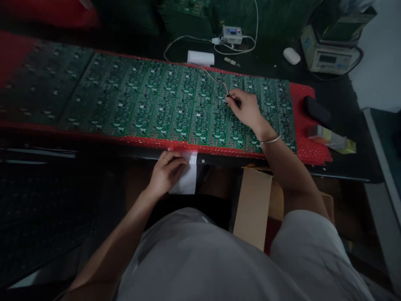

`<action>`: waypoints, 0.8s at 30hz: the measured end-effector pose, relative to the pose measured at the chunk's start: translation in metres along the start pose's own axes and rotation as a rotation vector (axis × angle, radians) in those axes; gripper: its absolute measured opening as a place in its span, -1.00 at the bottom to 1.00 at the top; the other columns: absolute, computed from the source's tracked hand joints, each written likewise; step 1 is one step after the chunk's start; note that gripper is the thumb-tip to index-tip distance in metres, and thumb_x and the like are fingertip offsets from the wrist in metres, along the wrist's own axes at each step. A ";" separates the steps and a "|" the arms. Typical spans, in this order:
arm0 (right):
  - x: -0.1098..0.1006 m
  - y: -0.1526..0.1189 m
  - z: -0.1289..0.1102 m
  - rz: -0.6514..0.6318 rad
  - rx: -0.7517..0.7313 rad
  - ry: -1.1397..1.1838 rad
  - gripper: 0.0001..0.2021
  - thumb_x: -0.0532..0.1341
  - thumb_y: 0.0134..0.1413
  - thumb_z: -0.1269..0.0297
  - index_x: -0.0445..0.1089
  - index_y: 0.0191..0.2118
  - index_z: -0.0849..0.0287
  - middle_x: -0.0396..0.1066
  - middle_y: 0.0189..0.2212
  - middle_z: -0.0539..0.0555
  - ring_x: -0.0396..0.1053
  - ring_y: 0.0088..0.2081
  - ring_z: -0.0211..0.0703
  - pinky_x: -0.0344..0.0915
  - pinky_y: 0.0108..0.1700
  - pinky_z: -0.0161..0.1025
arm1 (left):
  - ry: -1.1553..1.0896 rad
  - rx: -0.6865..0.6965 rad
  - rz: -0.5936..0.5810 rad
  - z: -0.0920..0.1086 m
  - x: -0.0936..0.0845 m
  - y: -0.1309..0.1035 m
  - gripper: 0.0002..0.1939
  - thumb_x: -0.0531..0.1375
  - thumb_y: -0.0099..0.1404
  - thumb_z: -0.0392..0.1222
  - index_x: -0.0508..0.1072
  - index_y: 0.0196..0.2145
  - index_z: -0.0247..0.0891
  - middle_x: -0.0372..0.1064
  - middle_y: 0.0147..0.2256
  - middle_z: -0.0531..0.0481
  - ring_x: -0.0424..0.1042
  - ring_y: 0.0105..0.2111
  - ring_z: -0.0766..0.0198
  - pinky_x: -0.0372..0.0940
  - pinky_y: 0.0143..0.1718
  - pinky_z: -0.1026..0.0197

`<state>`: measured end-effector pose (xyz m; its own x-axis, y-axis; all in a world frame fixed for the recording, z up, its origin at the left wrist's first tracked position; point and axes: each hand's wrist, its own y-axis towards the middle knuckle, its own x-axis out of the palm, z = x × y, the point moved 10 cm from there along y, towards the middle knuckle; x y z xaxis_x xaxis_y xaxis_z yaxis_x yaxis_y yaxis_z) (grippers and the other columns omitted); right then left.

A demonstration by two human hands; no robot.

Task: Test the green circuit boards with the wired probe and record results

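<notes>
My right hand (246, 108) is over the rows of green circuit boards (175, 110). Its thumb and fingers are closed on a small dark cable connector (227, 98) with thin coloured wires (213, 77) running from its top. The connector's tip is down at a board; whether it touches the pins I cannot tell. At the table's front edge, my left hand (167, 169) pinches the upper part of a white label sheet (188, 179), which hangs over the edge. The left fingertips are partly blurred.
Red bubble wrap (308, 146) lies under the boards. Behind them are a small white device with a display (232, 35), a white paper roll (201, 58) and a white mouse (291, 56). At right are a dark phone-like object (317, 110) and a small box (332, 139). A cardboard box (253, 207) stands below.
</notes>
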<state>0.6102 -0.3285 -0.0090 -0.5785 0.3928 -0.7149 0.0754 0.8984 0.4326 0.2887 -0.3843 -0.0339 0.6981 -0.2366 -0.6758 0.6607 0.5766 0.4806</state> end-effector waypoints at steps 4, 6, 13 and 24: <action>0.000 0.000 -0.002 -0.014 0.005 -0.019 -0.74 0.13 0.45 0.02 0.47 -0.08 0.04 0.41 -0.37 0.07 0.39 -0.27 -0.05 0.37 -0.11 -0.07 | 0.019 0.034 -0.026 0.005 -0.001 0.003 -0.93 0.28 0.42 -0.27 0.56 -0.16 -0.15 0.49 -0.14 -0.07 0.47 -0.14 0.14 0.42 -0.07 0.06; 0.000 0.000 -0.003 -0.020 0.011 -0.019 -0.75 0.13 0.45 0.04 0.47 -0.08 0.05 0.40 -0.37 0.07 0.39 -0.27 -0.05 0.35 -0.12 -0.08 | 0.039 0.051 -0.060 0.006 0.000 0.005 -0.90 0.30 0.43 -0.21 0.56 -0.10 -0.15 0.51 -0.11 -0.07 0.47 -0.11 0.14 0.42 -0.05 0.06; 0.000 0.000 -0.004 -0.015 0.012 0.007 -0.79 0.14 0.44 0.07 0.45 -0.11 0.03 0.41 -0.37 0.06 0.38 -0.25 -0.04 0.32 -0.10 -0.06 | -0.012 0.049 -0.036 0.001 -0.002 0.009 -0.90 0.28 0.44 -0.24 0.63 -0.19 -0.13 0.58 -0.21 -0.03 0.51 -0.22 0.21 0.45 -0.12 0.10; -0.001 0.000 -0.005 0.010 0.009 0.033 -0.82 0.17 0.41 0.08 0.45 -0.11 0.01 0.39 -0.40 0.03 0.38 -0.26 -0.06 0.33 -0.13 -0.09 | -0.025 0.010 -0.045 0.004 -0.003 0.007 -0.87 0.26 0.43 -0.26 0.62 -0.27 -0.13 0.59 -0.24 -0.04 0.54 -0.23 0.20 0.46 -0.12 0.09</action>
<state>0.6068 -0.3297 -0.0058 -0.6044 0.3952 -0.6918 0.0885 0.8962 0.4347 0.2921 -0.3830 -0.0261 0.6741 -0.2815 -0.6829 0.6943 0.5571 0.4556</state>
